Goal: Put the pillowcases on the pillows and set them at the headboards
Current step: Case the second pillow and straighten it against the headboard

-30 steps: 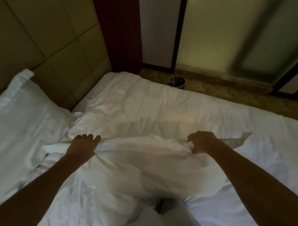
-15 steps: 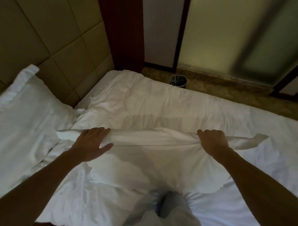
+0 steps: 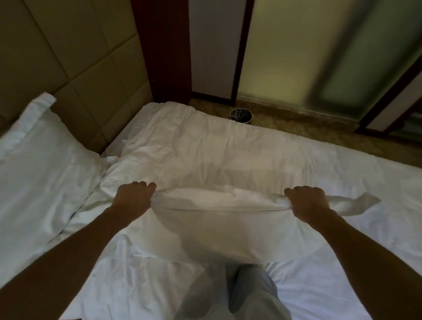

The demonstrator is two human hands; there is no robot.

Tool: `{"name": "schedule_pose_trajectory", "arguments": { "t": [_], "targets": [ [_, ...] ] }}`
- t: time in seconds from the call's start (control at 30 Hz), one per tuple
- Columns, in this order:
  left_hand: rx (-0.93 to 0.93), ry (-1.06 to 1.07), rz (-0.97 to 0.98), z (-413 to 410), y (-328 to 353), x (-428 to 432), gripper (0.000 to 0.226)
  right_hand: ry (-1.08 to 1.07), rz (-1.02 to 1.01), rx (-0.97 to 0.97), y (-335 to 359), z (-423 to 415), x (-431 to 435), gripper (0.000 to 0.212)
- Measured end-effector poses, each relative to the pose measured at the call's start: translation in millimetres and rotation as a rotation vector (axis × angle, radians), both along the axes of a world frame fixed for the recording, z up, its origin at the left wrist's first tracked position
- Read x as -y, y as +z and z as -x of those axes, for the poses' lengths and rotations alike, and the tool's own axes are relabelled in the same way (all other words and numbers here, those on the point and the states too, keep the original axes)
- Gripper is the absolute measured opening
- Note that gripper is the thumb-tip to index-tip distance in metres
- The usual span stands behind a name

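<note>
Since a moment ago our left hand [image 3: 133, 197] has closed from a flat palm into a fist on the pillowcase [image 3: 217, 222].

Our fingers [image 3: 147, 185] on both sides are curled tight, bunching the far edge of the pillowcase; the right hand [image 3: 306, 202] grips its other end, a loose flap trailing beyond. The cloth hangs slack between our hands over the bed [image 3: 229, 148]. A cased pillow [image 3: 37, 168] leans on the padded headboard [image 3: 65, 59] at left.
</note>
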State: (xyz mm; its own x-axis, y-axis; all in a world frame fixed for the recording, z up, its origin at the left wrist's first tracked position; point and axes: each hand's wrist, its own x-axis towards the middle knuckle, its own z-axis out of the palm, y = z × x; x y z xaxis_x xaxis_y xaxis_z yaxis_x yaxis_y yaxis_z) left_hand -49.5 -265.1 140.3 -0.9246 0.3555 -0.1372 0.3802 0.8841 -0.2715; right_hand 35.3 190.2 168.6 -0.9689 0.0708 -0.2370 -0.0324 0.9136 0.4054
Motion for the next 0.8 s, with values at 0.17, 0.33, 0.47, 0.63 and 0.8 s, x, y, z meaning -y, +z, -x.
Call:
{"name": "schedule_pose_trajectory", "arguments": {
  "t": [0.17, 0.33, 0.47, 0.63, 0.8],
  "targets": [
    [-0.034, -0.015, -0.067, 19.1, 35.9, 22.9, 0.036, -0.025, 0.012, -0.108, 47.8, 15.3, 14.8, 0.028],
    [-0.083, 0.034, -0.072, 33.1, 66.4, 51.6, 0.031, 0.013, 0.036, -0.179, 92.8, 46.9, 40.7, 0.031],
    [-0.111, 0.102, -0.096, 44.3, 88.4, 74.0, 0.029, 0.076, 0.025, -0.221, 111.3, 76.0, 58.7, 0.036],
    [-0.149, 0.199, -0.111, 53.2, 94.6, 96.2, 0.034, 0.113, 0.095, -0.190, 109.8, 122.2, 75.4, 0.036],
    [-0.094, 0.260, -0.012, 58.5, 68.9, 102.0, 0.033, 0.177, 0.127, -0.153, 79.4, 176.8, 85.7, 0.036]
  ]
}}
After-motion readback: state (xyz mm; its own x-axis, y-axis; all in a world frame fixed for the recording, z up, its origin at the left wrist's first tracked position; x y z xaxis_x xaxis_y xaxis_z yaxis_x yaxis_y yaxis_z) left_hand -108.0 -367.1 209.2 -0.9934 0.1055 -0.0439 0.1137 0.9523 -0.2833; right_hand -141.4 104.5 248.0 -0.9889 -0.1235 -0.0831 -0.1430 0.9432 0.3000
